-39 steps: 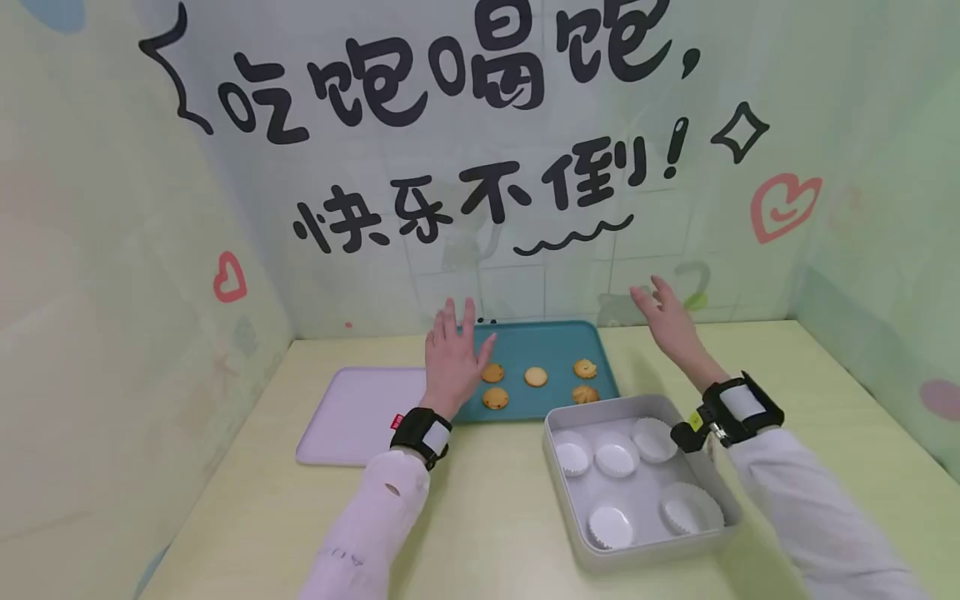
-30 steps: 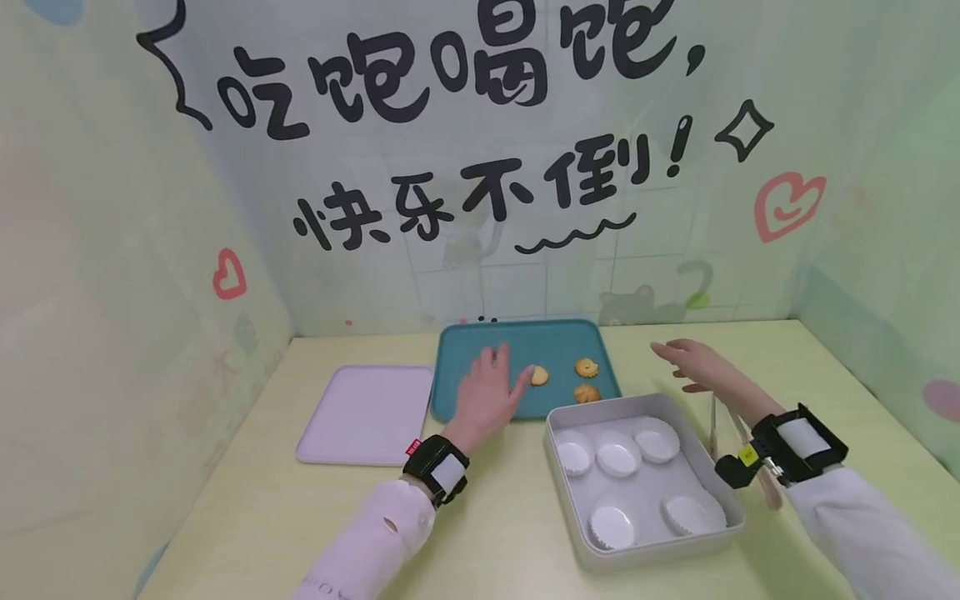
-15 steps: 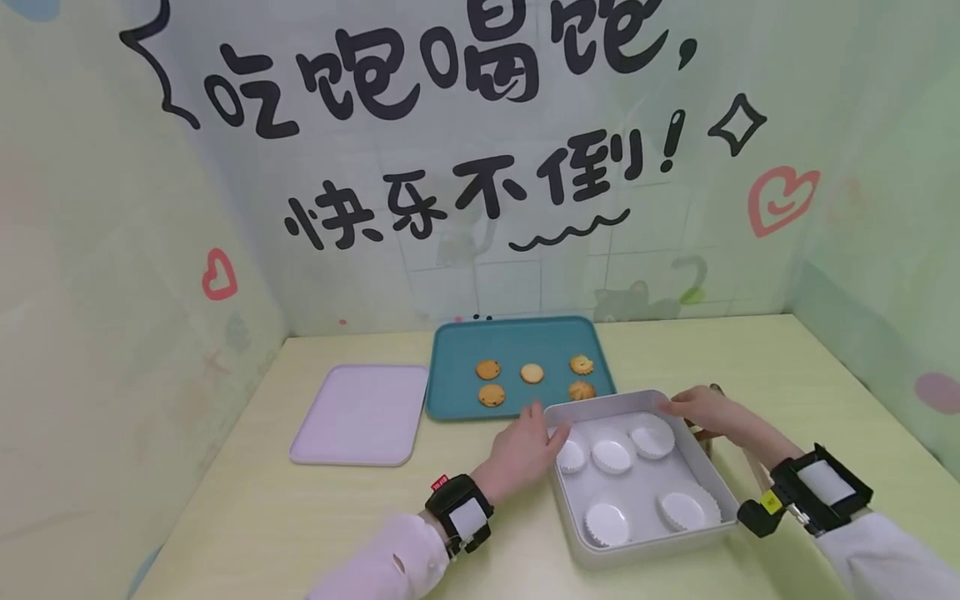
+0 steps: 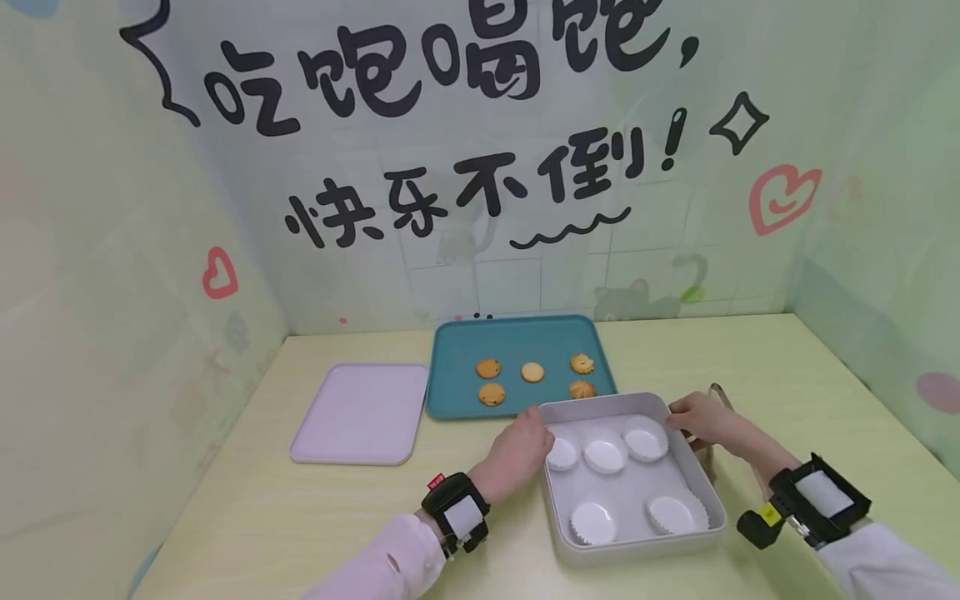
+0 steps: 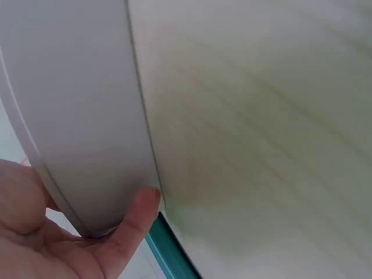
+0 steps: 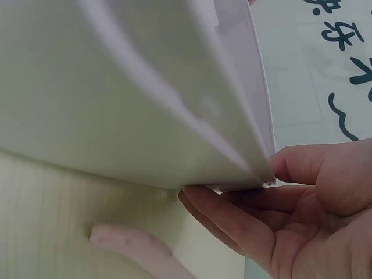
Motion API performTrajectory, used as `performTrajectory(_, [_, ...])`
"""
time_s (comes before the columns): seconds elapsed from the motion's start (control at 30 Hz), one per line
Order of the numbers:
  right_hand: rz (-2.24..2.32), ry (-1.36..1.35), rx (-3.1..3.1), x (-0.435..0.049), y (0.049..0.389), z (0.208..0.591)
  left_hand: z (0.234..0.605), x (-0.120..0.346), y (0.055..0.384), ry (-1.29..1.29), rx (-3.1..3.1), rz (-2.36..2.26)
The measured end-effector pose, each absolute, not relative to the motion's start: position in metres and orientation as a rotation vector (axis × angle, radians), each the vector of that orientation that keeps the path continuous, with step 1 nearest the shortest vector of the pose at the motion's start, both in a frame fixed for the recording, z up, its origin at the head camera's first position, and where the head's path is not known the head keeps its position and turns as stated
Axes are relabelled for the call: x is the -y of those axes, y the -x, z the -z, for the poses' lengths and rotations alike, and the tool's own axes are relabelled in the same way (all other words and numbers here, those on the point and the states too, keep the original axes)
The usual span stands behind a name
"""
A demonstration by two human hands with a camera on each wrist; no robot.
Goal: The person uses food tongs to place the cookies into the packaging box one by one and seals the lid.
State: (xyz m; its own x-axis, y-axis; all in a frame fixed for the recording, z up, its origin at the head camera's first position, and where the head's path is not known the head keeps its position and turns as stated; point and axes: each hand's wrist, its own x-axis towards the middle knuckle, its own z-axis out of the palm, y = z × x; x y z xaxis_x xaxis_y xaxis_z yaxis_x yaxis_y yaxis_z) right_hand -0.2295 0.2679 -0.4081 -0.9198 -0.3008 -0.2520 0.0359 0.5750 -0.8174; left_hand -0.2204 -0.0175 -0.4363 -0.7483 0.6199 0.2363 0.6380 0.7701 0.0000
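A rectangular off-white baking pan [image 4: 637, 546] stands on the table, with several white fluted cups [image 4: 604, 456] inside it. My left hand [image 4: 517, 450] grips the pan's far left corner. In the left wrist view a finger [image 5: 136, 218] lies against the pan's outer wall [image 5: 87, 116], with the thumb side at the rim. At the far right corner my right hand [image 4: 708, 421] pinches the rim. The right wrist view shows its thumb [image 6: 296, 163] at the rim and its other fingers along the outside.
Behind the pan lies a teal tray [image 4: 517, 337] with several cookies [image 4: 492, 394]. A lilac tray [image 4: 360, 417] lies to its left. What look like tongs [image 4: 720, 394] lie right of the pan, partly hidden by my right hand; a pinkish end [image 6: 131, 244] shows.
My left hand has come from over the teal tray to the pan's left corner. My right hand has lowered onto the right corner. The pan has shifted slightly left.
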Motion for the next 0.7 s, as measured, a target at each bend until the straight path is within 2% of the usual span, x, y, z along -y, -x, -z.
performTrajectory(0.17, [1.273,0.244,-2.434,-0.255,0.225,0.406,0.435,0.029,0.219,0.874,2.841,0.432])
performTrajectory(0.7, [1.318,0.282,-2.377,-0.207,0.225,0.409,0.433,0.080,0.223,0.800,2.867,0.585])
